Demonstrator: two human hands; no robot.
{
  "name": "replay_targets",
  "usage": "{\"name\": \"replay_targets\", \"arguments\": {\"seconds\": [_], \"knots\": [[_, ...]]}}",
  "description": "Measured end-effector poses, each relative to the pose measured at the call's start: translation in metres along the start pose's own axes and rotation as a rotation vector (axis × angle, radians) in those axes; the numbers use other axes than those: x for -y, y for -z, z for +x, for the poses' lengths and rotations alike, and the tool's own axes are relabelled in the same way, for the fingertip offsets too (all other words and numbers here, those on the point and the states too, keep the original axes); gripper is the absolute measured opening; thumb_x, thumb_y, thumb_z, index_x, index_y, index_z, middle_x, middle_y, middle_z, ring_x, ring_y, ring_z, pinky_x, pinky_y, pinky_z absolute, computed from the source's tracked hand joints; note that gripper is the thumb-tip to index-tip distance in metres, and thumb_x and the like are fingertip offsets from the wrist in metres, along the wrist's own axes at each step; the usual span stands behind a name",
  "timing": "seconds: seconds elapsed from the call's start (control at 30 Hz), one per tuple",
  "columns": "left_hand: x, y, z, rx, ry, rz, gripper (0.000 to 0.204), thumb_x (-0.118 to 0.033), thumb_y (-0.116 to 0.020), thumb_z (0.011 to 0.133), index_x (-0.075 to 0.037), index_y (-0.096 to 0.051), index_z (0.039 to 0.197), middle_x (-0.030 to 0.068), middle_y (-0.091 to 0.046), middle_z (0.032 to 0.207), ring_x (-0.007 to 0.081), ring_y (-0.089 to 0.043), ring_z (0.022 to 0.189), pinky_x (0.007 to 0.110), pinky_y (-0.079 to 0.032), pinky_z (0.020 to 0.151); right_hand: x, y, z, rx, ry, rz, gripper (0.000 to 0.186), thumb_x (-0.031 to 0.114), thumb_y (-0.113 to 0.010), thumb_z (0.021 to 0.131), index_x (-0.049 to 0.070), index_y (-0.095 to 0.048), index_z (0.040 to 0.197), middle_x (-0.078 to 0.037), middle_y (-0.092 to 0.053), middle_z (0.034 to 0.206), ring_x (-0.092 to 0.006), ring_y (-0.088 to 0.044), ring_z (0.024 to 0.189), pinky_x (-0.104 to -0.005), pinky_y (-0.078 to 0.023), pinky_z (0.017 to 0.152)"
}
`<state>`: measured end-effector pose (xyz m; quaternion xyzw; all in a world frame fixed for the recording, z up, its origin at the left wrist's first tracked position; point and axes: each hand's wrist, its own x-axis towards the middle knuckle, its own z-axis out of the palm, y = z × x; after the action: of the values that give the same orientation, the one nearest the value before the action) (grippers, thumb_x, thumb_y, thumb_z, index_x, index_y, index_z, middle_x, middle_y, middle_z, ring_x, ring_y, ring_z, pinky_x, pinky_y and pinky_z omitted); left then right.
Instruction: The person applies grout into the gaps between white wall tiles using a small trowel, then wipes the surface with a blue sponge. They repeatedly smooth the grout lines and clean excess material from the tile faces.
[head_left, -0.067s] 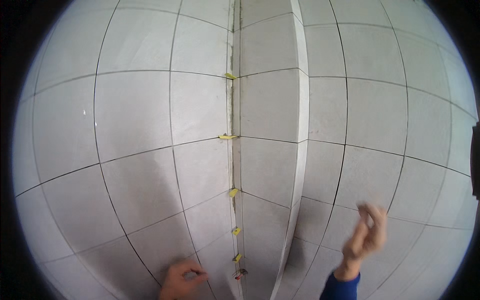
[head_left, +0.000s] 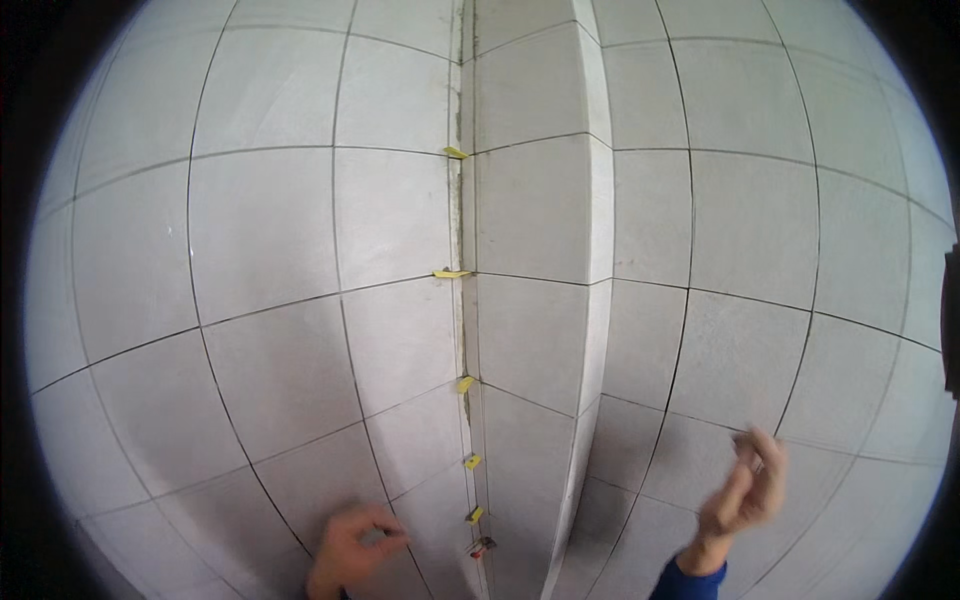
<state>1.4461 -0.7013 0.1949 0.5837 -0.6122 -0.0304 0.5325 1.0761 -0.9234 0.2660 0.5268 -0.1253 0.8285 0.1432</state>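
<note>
My left hand (head_left: pixel 358 545) hovers low in front of the tiled wall, its thumb and forefinger apart with a gap between them and nothing seen in it. To the right, my right hand (head_left: pixel 742 490) is raised in a blue sleeve (head_left: pixel 690 578), slightly smeared by motion. Its fingers are bent and loosely spread, and I see nothing in them. Between the hands runs an inner wall corner with an unfilled vertical joint (head_left: pixel 461 330). Small yellow wedges sit along it, among them a wide one (head_left: pixel 452 274) and a lower one (head_left: pixel 465 384).
Large pale tiles (head_left: pixel 265 220) with dark joints cover both walls. A narrow pale outer edge (head_left: pixel 600 210) juts out right of the corner. Low in the corner is a small dark and red object (head_left: pixel 480 548), too small to name. A dark shape (head_left: pixel 951 320) cuts in at the far right.
My right hand has shifted a little right and down. On my left hand, the thumb and forefinger have parted from a nearly closed loop. The wedges stay in place.
</note>
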Motion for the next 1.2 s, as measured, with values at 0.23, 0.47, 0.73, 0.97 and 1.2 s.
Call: {"name": "replay_targets", "arguments": {"seconds": [0.23, 0.47, 0.73, 0.97, 1.2], "knots": [[-0.136, 0.034, 0.18, -0.422, -0.323, 0.329, 0.014, -0.016, -0.068, 0.095, -0.001, -0.068, 0.095, 0.001, -0.065, 0.085, 0.0101, -0.06, 0.08, 0.028, -0.049, 0.074, -0.065, 0.088, 0.003, 0.185, 0.04, -0.26, 0.024, 0.004, -0.06, 0.093, -0.007, -0.07, 0.112, -0.018, -0.068, 0.092, -0.028, -0.064, 0.081, -0.0375, -0.051, 0.07], [-0.238, 0.071, 0.378, -0.642, -0.598, 0.581, 0.03, -0.015, -0.067, 0.094, 0.001, -0.071, 0.118, 0.0114, -0.076, 0.104, 0.0199, -0.07, 0.092, 0.032, -0.053, 0.086, -0.067, 0.108, 0.007, 0.386, 0.128, -0.045, 0.026, 0.007, -0.068, 0.088, -0.003, -0.074, 0.111, -0.021, -0.074, 0.091, -0.0344, -0.071, 0.078, -0.044, -0.056, 0.072], [-0.26, 0.093, 0.482, -0.659, -0.615, 0.593, 0.034, -0.009, -0.066, 0.09, 0.0, -0.072, 0.122, 0.0157, -0.077, 0.113, 0.025, -0.073, 0.106, 0.032, -0.055, 0.094, -0.067, 0.115, 0.009, 0.439, 0.065, 0.093, 0.029, 0.013, -0.064, 0.091, -0.005, -0.073, 0.113, -0.023, -0.074, 0.096, -0.0367, -0.07, 0.082, -0.0462, -0.057, 0.077], [-0.255, 0.099, 0.507, -0.695, -0.586, 0.626, 0.04, -0.001, -0.06, 0.087, 0.002, -0.07, 0.125, 0.0123, -0.078, 0.111, 0.0225, -0.073, 0.106, 0.03, -0.054, 0.094, -0.065, 0.123, 0.005, 0.486, 0.023, 0.071, 0.032, 0.018, -0.063, 0.093, -0.005, -0.071, 0.116, -0.025, -0.073, 0.103, -0.0394, -0.069, 0.089, -0.0485, -0.055, 0.083], [-0.263, 0.091, 0.503, -0.693, -0.524, 0.748, 0.048, 0.004, -0.059, 0.086, 0.006, -0.063, 0.135, 0.0137, -0.076, 0.12, 0.0212, -0.07, 0.111, 0.028, -0.051, 0.097, -0.064, 0.132, 0.007, 0.603, 0.007, 0.02, 0.037, 0.017, -0.06, 0.096, -0.004, -0.065, 0.125, -0.025, -0.071, 0.112, -0.0415, -0.066, 0.096, -0.0516, -0.052, 0.089]]}}
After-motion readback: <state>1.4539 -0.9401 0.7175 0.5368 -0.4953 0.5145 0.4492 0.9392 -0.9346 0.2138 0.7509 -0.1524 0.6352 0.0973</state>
